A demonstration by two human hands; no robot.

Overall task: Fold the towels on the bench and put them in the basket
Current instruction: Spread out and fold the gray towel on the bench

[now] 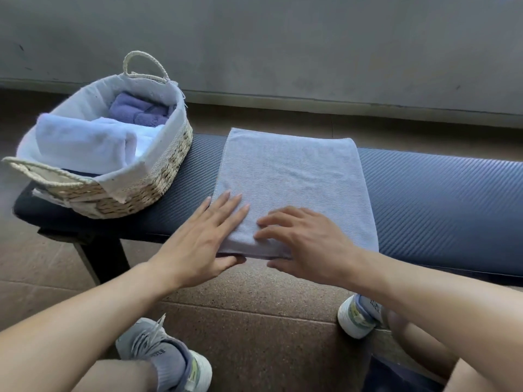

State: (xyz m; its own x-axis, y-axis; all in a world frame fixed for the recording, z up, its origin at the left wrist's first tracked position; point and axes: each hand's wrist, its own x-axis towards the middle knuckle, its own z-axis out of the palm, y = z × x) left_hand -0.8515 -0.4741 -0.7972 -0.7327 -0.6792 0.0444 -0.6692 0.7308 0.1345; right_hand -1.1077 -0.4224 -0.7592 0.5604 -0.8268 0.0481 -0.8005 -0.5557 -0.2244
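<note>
A pale grey-lilac towel (297,182) lies folded flat across the dark padded bench (438,205), its near edge hanging over the front. My left hand (206,239) rests on the towel's near left corner, fingers spread on top and thumb under the edge. My right hand (308,244) lies on the near edge beside it, fingers apart and pressing on the cloth. The woven basket (158,176) with a white liner stands on the bench's left end, holding a folded white towel (82,142) and a purple towel (138,108).
The basket overhangs the left end of the bench above a black leg (96,256). A grey wall (283,46) runs behind the bench. My two shoes (169,360) are on the brown speckled floor (254,301) in front.
</note>
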